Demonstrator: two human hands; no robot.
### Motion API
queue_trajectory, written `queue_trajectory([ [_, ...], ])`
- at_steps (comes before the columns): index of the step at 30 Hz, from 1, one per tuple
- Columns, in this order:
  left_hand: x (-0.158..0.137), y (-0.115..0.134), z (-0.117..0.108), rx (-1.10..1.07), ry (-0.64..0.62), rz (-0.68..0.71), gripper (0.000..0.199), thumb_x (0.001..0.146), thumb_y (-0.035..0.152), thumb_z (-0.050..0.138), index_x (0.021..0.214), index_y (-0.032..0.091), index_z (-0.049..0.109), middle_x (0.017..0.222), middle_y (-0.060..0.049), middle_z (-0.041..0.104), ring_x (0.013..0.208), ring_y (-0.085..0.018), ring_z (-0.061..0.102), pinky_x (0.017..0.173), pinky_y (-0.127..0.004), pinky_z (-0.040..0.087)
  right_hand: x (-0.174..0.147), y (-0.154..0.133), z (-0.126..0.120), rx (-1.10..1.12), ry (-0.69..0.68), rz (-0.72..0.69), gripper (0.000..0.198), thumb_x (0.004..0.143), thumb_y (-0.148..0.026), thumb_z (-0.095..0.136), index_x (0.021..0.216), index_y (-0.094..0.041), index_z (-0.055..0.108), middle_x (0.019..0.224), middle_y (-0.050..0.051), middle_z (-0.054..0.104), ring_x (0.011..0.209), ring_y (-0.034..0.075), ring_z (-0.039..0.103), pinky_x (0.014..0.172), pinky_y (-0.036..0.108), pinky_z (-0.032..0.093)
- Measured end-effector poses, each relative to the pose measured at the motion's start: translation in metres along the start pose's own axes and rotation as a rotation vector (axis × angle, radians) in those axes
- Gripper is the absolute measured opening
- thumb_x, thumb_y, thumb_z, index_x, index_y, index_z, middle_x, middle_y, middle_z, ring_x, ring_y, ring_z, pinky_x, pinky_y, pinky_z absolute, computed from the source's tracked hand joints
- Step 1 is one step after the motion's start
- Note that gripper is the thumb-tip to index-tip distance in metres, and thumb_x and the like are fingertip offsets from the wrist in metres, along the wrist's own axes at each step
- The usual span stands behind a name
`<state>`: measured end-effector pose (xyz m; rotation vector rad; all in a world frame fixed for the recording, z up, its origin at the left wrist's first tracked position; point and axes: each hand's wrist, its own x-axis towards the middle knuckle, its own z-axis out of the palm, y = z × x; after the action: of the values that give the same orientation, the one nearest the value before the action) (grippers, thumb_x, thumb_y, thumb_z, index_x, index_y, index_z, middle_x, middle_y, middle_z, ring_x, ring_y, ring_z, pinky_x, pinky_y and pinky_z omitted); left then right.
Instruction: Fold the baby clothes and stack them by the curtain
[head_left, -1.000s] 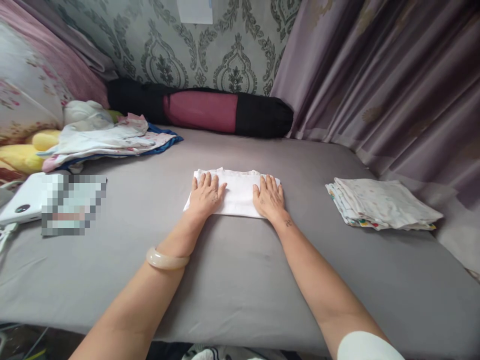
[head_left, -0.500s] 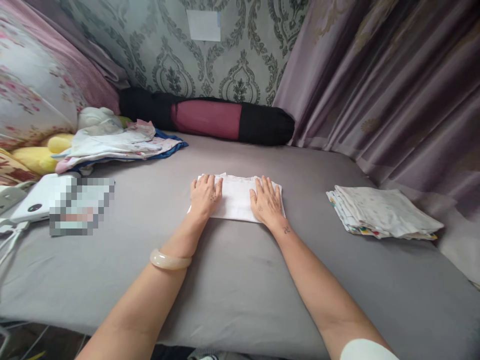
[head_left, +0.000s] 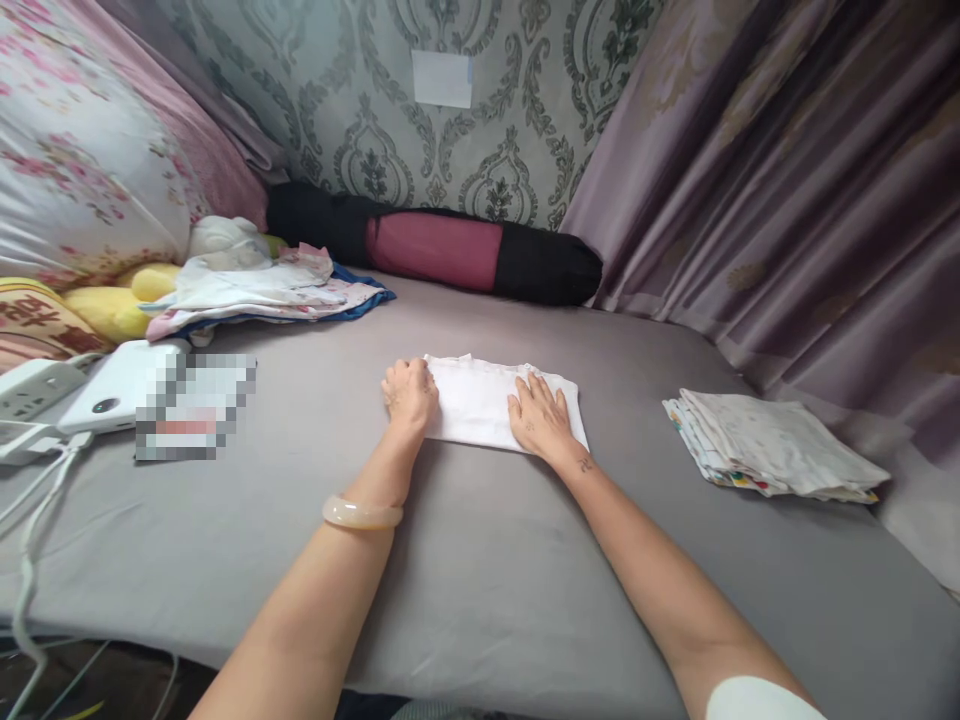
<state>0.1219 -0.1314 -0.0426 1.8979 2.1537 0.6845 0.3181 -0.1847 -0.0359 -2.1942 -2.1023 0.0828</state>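
Observation:
A folded white garment (head_left: 476, 405) lies flat in front of me on the grey bed sheet (head_left: 465, 560). My left hand (head_left: 410, 395) has its fingers curled at the garment's left edge; the fingertips are partly hidden, but the hand appears closed on that edge. Flat on the garment's right part rests my right hand (head_left: 541, 415), its fingers spread. A pale bangle (head_left: 363, 513) circles my left wrist.
To the right sits a stack of folded cloths (head_left: 780, 445). Loose clothes (head_left: 270, 285) lie at the back left, near a white power bank (head_left: 124, 385) and a power strip (head_left: 37, 388). A black and maroon bolster (head_left: 439, 245) runs along the wall.
My left hand has gone from lying flat on the garment to curled fingers at its left edge. The right hand stays flat. The view has shifted slightly left.

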Motion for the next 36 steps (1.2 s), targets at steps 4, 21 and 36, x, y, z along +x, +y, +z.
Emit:
queue_trajectory([
  [4, 0.005, -0.005, -0.002, -0.084, -0.006, -0.035, 0.033, 0.089, 0.022, 0.045, 0.114, 0.020, 0.065, 0.113, -0.016, 0.065, 0.111, -0.032, 0.055, 0.092, -0.044, 0.042, 0.008, -0.025, -0.002, 0.031, -0.024, -0.056, 0.056, 0.100, -0.035, 0.023, 0.148, -0.008, 0.034, 0.158, 0.014, 0.025, 0.147, 0.024, 0.017, 0.118, 0.046, 0.010],
  [21, 0.033, -0.022, -0.010, -1.257, 0.259, -0.476, 0.014, 0.068, 0.020, 0.056, 0.078, 0.016, 0.063, 0.069, 0.000, 0.062, 0.059, -0.011, 0.054, 0.058, -0.021, 0.041, 0.020, -0.050, 0.009, 0.070, -0.052, -0.070, 0.063, 0.100, -0.042, 0.018, 0.150, -0.006, 0.030, 0.159, 0.013, 0.023, 0.147, 0.024, 0.016, 0.118, 0.046, 0.008],
  [36, 0.039, -0.033, -0.027, -2.123, 0.021, -0.810, 0.010, 0.068, 0.012, 0.050, 0.074, 0.017, 0.056, 0.058, 0.004, 0.050, 0.044, -0.006, 0.044, 0.045, -0.018, 0.033, 0.026, -0.085, 0.020, 0.081, -0.019, -0.171, 0.060, 0.100, -0.040, 0.020, 0.149, -0.008, 0.032, 0.159, 0.014, 0.023, 0.147, 0.024, 0.016, 0.118, 0.045, 0.007],
])
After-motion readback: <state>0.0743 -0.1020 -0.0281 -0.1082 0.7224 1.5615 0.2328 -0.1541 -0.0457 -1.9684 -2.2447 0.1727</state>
